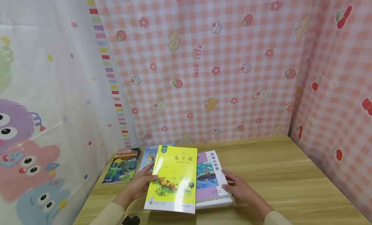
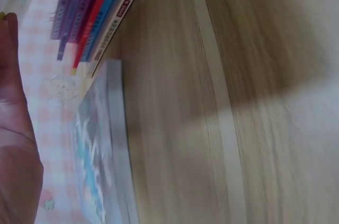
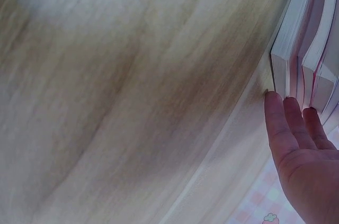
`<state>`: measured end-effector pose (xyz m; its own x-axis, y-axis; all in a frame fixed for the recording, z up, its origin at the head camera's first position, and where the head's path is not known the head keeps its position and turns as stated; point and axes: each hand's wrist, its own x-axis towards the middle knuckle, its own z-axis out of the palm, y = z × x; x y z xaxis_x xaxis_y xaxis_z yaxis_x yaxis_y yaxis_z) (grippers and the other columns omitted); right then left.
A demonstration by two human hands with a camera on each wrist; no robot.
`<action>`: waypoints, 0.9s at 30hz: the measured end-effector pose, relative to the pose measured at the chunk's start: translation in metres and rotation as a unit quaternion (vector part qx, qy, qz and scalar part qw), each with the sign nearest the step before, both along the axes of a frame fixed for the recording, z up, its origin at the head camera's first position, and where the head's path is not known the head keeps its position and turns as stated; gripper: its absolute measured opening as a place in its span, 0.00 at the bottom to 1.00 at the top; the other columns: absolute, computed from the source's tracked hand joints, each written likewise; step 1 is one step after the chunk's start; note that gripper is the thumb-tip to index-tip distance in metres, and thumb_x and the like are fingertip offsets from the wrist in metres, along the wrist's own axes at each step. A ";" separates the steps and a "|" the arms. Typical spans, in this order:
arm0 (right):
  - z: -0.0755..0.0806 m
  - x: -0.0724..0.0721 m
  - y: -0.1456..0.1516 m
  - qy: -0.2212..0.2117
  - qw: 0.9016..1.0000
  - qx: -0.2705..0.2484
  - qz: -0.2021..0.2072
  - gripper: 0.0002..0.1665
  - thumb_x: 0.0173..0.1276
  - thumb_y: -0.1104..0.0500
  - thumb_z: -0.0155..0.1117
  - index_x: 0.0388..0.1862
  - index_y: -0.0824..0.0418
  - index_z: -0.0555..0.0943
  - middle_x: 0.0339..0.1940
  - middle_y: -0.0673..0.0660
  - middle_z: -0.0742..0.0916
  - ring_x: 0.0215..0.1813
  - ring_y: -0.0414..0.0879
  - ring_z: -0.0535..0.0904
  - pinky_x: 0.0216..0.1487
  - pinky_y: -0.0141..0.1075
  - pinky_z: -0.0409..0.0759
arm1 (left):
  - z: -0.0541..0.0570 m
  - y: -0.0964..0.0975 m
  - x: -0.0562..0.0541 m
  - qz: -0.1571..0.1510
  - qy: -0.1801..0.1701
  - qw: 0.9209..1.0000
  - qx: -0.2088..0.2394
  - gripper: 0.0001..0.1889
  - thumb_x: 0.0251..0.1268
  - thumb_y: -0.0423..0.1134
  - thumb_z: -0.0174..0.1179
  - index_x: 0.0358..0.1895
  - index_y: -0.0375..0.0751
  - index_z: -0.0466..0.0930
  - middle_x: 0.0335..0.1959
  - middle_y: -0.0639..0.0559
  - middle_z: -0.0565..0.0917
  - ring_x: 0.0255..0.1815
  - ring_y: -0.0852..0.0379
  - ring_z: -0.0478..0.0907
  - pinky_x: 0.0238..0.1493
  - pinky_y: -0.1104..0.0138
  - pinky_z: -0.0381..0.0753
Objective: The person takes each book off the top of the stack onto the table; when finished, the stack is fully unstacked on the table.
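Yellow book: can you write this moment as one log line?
left hand: grips yellow book by left edge | right hand: touches purple book at right edge | green book: on table

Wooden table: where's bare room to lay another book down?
Most room is on the table right of the right hand, back to the checked curtain. A smaller patch lies between the green-covered book and left sleeve. The middle is crowded by the yellow book, purple book, blue book and left hand.
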<state>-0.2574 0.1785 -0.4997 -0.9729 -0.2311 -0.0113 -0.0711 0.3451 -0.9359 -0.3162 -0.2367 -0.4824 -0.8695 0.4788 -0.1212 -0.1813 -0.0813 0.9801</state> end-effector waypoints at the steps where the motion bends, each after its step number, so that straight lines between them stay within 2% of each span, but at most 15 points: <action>1: 0.000 0.000 0.001 -0.002 1.000 0.000 -0.001 0.39 0.71 0.64 0.63 0.76 0.69 0.60 0.65 0.78 0.72 0.61 0.68 0.74 0.56 0.52 0.78 | 0.001 -0.004 0.002 -0.001 0.002 1.000 0.005 0.43 0.76 0.30 0.51 0.81 0.47 0.32 0.51 0.47 0.83 0.49 0.49 0.84 0.48 0.58 0.84; 3: 0.000 0.000 0.001 -0.004 1.000 0.000 -0.003 0.39 0.71 0.63 0.63 0.76 0.68 0.61 0.65 0.78 0.73 0.61 0.68 0.75 0.56 0.52 0.79 | 0.004 -0.014 0.005 -0.004 0.011 1.000 0.009 0.42 0.76 0.29 0.50 0.81 0.46 0.30 0.53 0.48 0.83 0.50 0.50 0.84 0.50 0.58 0.83; 7: 0.001 0.000 0.001 -0.003 1.000 0.003 -0.006 0.38 0.70 0.63 0.64 0.76 0.68 0.61 0.64 0.78 0.73 0.61 0.68 0.75 0.55 0.52 0.79 | 0.009 -0.036 0.015 0.010 0.012 1.000 -0.003 0.43 0.75 0.29 0.49 0.80 0.43 0.28 0.50 0.50 0.84 0.49 0.51 0.84 0.51 0.58 0.83; 10: 0.001 0.000 0.001 -0.002 1.000 0.006 -0.008 0.38 0.70 0.64 0.64 0.76 0.68 0.62 0.64 0.77 0.74 0.61 0.67 0.75 0.56 0.52 0.79 | 0.013 -0.053 0.025 0.024 -0.008 0.999 -0.019 0.43 0.76 0.31 0.50 0.80 0.44 0.29 0.51 0.49 0.84 0.50 0.49 0.84 0.51 0.57 0.83; 13: 0.001 0.000 0.000 -0.007 1.000 0.010 -0.014 0.38 0.70 0.64 0.64 0.76 0.67 0.62 0.64 0.76 0.74 0.61 0.66 0.75 0.56 0.52 0.79 | 0.016 -0.072 0.033 0.024 -0.037 0.999 -0.027 0.44 0.76 0.33 0.52 0.80 0.46 0.28 0.54 0.45 0.83 0.52 0.45 0.83 0.53 0.53 0.82; 19: 0.001 0.000 0.000 -0.015 0.999 0.015 -0.030 0.37 0.70 0.64 0.64 0.75 0.65 0.64 0.64 0.75 0.75 0.61 0.66 0.75 0.56 0.53 0.78 | 0.013 -0.109 0.043 -0.026 -0.077 0.997 -0.009 0.44 0.79 0.33 0.47 0.78 0.47 0.18 0.59 0.44 0.81 0.57 0.41 0.80 0.57 0.48 0.78; 27: 0.002 0.002 -0.002 -0.009 1.000 0.008 -0.022 0.38 0.69 0.65 0.64 0.76 0.66 0.63 0.64 0.76 0.74 0.61 0.67 0.75 0.56 0.53 0.79 | -0.002 -0.162 0.054 -0.067 -0.120 0.990 -0.004 0.43 0.82 0.34 0.40 0.71 0.36 0.08 0.58 0.52 0.81 0.59 0.46 0.78 0.61 0.49 0.75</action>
<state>-0.2558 0.1762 -0.4977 -0.9816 -0.1882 -0.0318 -0.0392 0.3617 -0.9315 -0.2619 -0.3991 -0.4845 -0.7438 0.5861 -0.3213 -0.4184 -0.0334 0.9076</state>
